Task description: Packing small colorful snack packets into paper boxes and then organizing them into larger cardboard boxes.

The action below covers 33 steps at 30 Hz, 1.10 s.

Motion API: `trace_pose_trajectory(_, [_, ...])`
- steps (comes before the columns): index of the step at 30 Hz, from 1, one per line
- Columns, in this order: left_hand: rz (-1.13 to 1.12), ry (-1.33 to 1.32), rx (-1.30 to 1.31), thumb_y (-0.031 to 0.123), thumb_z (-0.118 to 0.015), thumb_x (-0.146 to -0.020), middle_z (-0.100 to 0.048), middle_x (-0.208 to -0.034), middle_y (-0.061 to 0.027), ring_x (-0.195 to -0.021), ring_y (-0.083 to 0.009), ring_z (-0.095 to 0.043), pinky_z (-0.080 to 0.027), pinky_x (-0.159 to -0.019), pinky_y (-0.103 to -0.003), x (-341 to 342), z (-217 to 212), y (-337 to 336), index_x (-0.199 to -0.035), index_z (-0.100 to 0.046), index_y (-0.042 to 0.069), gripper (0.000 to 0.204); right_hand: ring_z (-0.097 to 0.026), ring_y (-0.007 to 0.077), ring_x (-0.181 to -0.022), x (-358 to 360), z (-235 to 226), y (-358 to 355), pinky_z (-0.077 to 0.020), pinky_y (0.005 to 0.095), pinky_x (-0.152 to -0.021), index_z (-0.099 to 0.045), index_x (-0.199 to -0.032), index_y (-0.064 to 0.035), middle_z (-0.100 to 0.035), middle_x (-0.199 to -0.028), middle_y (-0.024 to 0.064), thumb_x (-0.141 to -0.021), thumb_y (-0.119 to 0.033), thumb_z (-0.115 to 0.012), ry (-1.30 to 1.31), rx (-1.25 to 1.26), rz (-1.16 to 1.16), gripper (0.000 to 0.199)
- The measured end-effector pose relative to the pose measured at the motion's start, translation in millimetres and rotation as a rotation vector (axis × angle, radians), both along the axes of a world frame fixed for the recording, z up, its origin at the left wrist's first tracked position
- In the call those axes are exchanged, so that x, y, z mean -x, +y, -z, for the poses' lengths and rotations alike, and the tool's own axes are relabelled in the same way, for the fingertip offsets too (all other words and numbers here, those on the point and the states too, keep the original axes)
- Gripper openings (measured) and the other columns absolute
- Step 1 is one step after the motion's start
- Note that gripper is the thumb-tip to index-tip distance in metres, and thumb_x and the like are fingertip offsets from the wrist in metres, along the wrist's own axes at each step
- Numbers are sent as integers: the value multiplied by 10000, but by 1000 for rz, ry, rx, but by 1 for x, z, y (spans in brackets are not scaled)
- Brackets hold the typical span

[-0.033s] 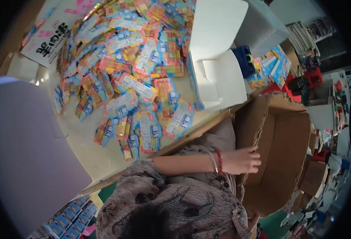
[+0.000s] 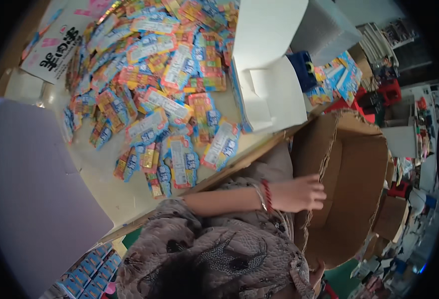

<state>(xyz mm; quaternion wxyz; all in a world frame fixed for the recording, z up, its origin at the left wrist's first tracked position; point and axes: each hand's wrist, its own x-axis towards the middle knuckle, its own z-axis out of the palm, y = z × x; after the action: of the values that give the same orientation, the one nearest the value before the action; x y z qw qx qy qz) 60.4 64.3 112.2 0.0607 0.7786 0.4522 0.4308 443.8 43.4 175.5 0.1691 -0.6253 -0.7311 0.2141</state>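
Cardboard box (image 2: 359,164) open at right of frame, below table edge. One hand (image 2: 299,193) at centre right rests against its torn flap, fingers loosely curled, gripping nothing clearly. Which hand, cannot tell. Colourful packets (image 2: 169,99) heaped on table (image 2: 105,184) upper left; white carton (image 2: 269,94) between pile and box.

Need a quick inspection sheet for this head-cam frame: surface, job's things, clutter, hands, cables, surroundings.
Surface: pale table, wooden front edge, mostly covered.
Job's things: large open cardboard box beside the table; a hand reaches across the body to its torn flap, touching or nearly so; which hand cannot be told.
Clutter: heap of colourful flat packets on the table; open white carton at its right end; grey sheet at left; blue packs below.
Hands: fingers curled, nothing seen held; red bracelet on the wrist; other hand not in view.
Cables: nothing seen.
Surroundings: crowded room at right, red crates, more boxes, stacked goods.
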Motion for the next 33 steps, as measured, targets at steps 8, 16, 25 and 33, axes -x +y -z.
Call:
trace_pose_trajectory(8, [-614,-368,-46,-9,-609,-745,-647,-1057,-65,-979,-262,-602,-481,-835,-378,130,-6,-97,-1026,-661,76,299,-583,241,-883,6,-17,-14,-488,414,-797,-561,-1168,22,-619,-968,148,-872,-235,-560,3,6,333,392])
trace_pose_trajectory(16, [-932,-418,19,-49,-576,-769,-672,-973,-89,-879,-275,-631,-496,-749,-371,167,15,-165,-1069,-651,56,327,-439,352,-1035,-37,-33,10,-429,470,-876,-420,-1270,6,-416,-1159,194,-874,-314,-538,-583,180,119,523])
trace_pose_trajectory(25, [-917,-394,8,-42,-595,-779,-677,-983,-91,-897,-270,-637,-503,-779,-372,160,23,-167,-1047,-659,49,290,-255,494,-1231,-89,-12,111,-354,543,-979,-238,-1402,-15,-155,-1404,253,-877,-416,-510,-1296,441,-238,714])
trace_pose_trajectory(33, [-1016,-373,68,-69,-586,-781,-678,-994,-96,-922,-274,-635,-505,-807,-382,147,34,-188,-1049,-657,40,298,-194,500,-1329,-160,17,215,-310,541,-1046,-184,-1458,-77,-2,-1523,240,-819,-568,-535,-1642,451,-364,878])
